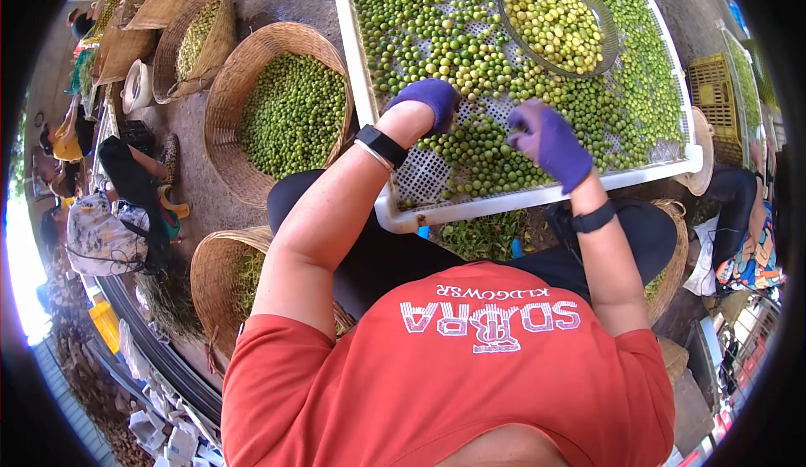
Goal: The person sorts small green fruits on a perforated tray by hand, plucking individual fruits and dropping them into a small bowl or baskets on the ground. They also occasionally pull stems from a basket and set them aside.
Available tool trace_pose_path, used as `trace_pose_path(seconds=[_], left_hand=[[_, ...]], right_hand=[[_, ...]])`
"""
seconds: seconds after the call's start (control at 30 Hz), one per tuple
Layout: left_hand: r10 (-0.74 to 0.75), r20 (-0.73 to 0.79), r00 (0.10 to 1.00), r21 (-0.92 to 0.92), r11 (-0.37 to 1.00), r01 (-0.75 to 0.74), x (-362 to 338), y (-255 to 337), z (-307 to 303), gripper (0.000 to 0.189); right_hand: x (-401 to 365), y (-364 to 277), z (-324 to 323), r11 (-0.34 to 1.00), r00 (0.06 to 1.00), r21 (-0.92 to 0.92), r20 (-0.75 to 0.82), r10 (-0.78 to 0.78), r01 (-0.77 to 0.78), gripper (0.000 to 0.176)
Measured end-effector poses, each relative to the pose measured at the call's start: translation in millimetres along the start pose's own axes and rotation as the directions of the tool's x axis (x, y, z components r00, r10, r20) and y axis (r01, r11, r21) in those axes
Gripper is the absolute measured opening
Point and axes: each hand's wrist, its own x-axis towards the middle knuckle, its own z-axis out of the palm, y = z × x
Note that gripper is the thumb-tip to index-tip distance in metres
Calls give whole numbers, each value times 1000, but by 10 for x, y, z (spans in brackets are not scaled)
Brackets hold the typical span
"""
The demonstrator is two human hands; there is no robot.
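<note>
Outdoors on bare ground, wicker baskets ring my seat; the white perforated tray [537, 194] lies across my knees, heaped with small green fruits [420, 22]. My left hand [432, 97], gloved purple, curls fingers-down into the pile. My right hand [550, 144] hovers loosely bent just above it, and I cannot tell whether either grips a fruit. I judge I'm mid-sort; next calls for a fingertip pinch on one fruit. A round mesh bowl [606, 43] on the tray holds yellower fruits [554, 22], and the big basket [220, 106] beside me holds green ones.
</note>
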Motion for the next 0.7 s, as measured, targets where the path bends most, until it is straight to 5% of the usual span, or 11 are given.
trace_pose_path(seconds=[0.2, 0.4, 0.5, 0.57, 0.63, 0.67, 0.7], left_hand=[[49, -143, 988, 61, 997, -41, 52, -16, 159, 23], [122, -217, 969, 140, 986, -93, 39, 85, 236, 16], [176, -208, 962, 154, 977, -145, 12, 135, 249, 17], [180, -221, 958, 157, 977, -147, -33, 185, 245, 16], [114, -213, 970, 5, 993, -115, -20, 195, 179, 24], [97, -202, 975, -69, 991, -112, 9, 168, 146, 26], [78, -189, 979, -141, 984, -106, 35, 126, 114, 29]], right_hand=[[-226, -179, 413, 944, 995, -319, 74, -68, 89, 15], [-57, -111, -23, 998, 994, -57, 112, 12, -5, 23], [257, 68, -412, 999, 958, -46, -287, 11, -25, 28], [383, 54, -577, 995, 917, -74, -397, 36, -72, 25], [398, 293, -534, 969, 922, -241, -386, -36, -63, 23], [388, 255, -461, 976, 973, -173, -211, 95, -133, 22], [363, 314, -331, 971, 984, -224, -172, 43, -81, 20]])
